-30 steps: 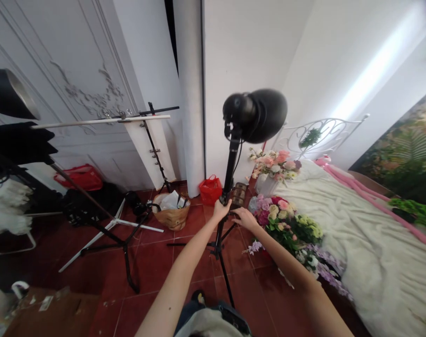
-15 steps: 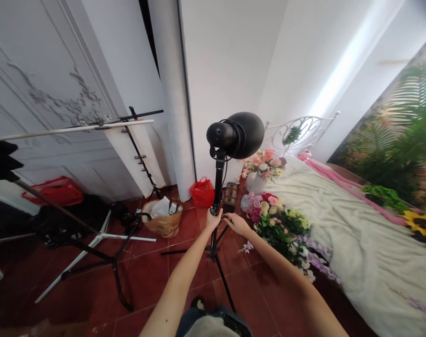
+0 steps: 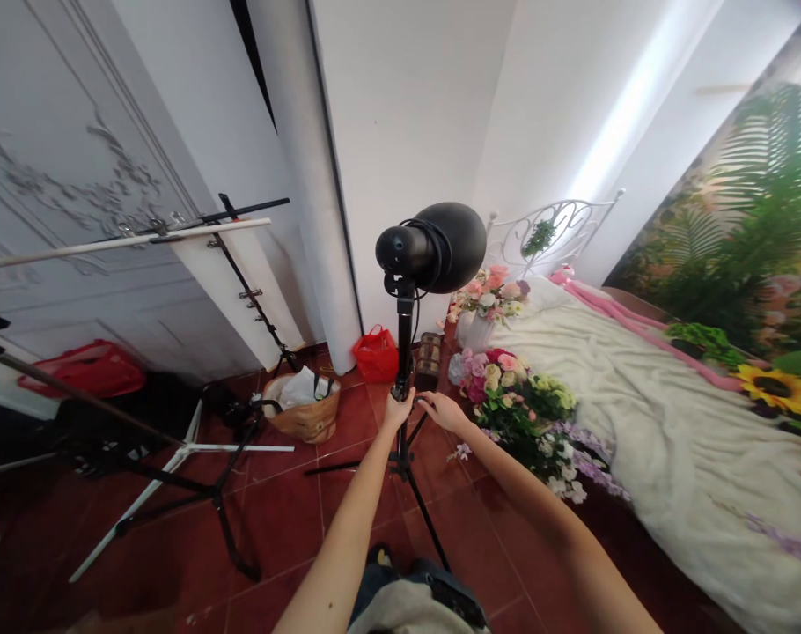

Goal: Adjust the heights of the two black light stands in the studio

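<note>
Sitting left: basket (image 3: 313, 423). Next, left hand (image 3: 398, 409) wrapped round stand (image 3: 405, 333) below lamp (image 3: 454, 245); right hand (image 3: 444, 411) at its right side, fingers curled, can't tell if pinching anything. Firm left hold, upright stand likely best, clear of flowers (image 3: 504, 379).

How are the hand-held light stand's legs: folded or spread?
Spread: the light stand's legs splay outward in different directions over the red floor tiles.
</note>
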`<control>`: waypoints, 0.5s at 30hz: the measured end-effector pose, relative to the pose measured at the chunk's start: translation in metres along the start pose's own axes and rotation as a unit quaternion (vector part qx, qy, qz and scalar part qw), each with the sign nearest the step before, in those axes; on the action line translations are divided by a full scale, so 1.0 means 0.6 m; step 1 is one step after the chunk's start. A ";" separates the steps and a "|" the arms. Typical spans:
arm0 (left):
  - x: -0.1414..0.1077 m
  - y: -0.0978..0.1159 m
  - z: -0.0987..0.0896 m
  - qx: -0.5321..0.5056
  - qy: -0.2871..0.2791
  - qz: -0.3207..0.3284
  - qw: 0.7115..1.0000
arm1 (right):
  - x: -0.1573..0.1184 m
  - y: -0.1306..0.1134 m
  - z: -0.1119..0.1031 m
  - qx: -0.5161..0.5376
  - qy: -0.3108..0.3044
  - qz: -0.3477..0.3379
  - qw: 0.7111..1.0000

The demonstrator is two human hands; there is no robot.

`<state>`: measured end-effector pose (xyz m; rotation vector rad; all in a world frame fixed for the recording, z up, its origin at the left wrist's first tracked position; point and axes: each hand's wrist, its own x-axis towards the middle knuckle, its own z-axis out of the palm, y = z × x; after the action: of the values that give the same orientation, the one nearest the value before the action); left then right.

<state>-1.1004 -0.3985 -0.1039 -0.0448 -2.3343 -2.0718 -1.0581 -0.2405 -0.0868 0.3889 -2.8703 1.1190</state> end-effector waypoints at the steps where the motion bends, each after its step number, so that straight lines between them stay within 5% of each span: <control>1: 0.000 0.002 0.000 0.003 0.004 0.004 1.000 | 0.000 0.000 0.001 0.005 0.002 -0.001 1.000; 8: -0.008 0.015 -0.001 0.008 0.006 -0.001 1.000 | -0.007 -0.003 0.000 -0.018 0.003 -0.004 1.000; 15: -0.013 0.025 -0.001 0.013 0.016 -0.014 1.000 | -0.002 0.009 0.024 0.067 0.049 -0.002 0.997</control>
<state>-1.0923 -0.3973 -0.0892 0.0193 -2.3556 -2.0394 -1.0576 -0.2463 -0.1014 0.3335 -2.7190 1.2967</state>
